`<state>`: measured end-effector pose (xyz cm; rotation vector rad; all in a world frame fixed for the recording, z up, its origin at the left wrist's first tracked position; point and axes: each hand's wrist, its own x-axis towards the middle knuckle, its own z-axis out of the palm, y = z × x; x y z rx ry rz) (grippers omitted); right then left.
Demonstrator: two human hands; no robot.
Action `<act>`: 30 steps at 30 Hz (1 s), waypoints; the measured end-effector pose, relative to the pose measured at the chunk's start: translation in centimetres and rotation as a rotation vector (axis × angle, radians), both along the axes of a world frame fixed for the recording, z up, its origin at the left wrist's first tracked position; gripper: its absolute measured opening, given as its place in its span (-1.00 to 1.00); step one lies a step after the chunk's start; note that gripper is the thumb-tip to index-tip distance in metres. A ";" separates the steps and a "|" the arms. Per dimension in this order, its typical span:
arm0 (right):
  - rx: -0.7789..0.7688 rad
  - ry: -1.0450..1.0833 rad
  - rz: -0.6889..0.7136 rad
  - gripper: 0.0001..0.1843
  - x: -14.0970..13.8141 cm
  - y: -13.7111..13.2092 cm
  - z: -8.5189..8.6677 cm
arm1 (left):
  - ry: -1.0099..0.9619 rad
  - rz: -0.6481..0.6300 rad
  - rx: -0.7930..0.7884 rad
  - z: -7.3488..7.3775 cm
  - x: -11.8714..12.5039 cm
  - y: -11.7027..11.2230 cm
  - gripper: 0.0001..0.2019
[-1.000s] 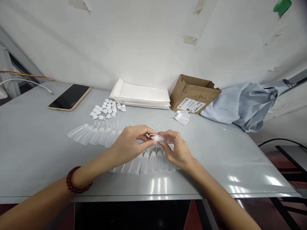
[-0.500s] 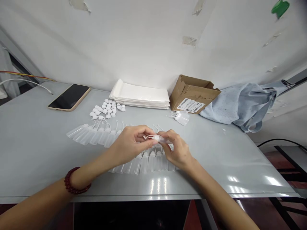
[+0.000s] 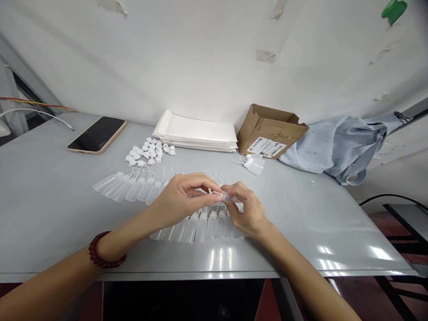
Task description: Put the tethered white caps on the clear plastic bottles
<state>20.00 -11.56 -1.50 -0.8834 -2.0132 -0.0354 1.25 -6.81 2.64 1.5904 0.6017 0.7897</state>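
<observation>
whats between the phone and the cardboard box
In the head view, a stack of white mailer bags lies between the phone and the cardboard box, with small white caps on the table nearer the phone.

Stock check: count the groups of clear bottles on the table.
3: a row beside the left hand, a row below the right hand, and a small cluster by the cardboard box. Hands may hide more.
</observation>
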 end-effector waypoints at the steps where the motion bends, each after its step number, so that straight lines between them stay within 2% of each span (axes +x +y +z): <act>1: 0.021 0.001 0.016 -0.56 0.1 0.1 -0.1 | 0.003 -0.002 -0.036 0.0 0.0 0.0 -0.92; 5: 0.074 0.011 0.020 -0.50 0.2 0.3 -0.2 | 0.085 -0.029 -0.178 0.0 0.0 0.1 -0.84; 8: 0.074 0.002 0.026 -0.49 0.2 0.3 -0.2 | 0.118 -0.026 -0.113 -0.1 0.0 0.0 -0.83; 10: 0.083 -0.003 0.028 -0.49 0.3 0.3 -0.2 | 0.121 0.017 0.075 -0.3 0.0 -0.1 -0.85; 14: 0.084 -0.001 0.026 -0.49 0.4 0.4 -0.5 | 0.104 0.114 0.600 -0.8 0.0 -0.2 -0.90; 16: 0.077 0.004 0.024 -0.50 0.4 0.5 -0.6 | 0.107 0.138 0.724 -1.0 0.0 -0.1 -0.90; 19: 0.068 0.012 0.002 -0.52 0.3 0.4 -0.6 | 0.122 0.132 0.663 -0.8 0.0 -0.2 -0.87; 25: 0.050 -0.002 -0.010 -0.50 0.1 0.3 -0.3 | 0.185 0.068 0.260 -0.2 0.0 -0.7 -0.85; 27: 0.041 -0.032 -0.008 -0.52 0.2 0.3 -0.2 | 0.187 0.055 0.276 -0.3 -0.1 -0.6 -0.87; 30: 0.031 -0.049 -0.011 -0.59 0.1 0.3 -0.2 | 0.179 0.091 0.454 -0.5 -0.2 -0.4 -0.89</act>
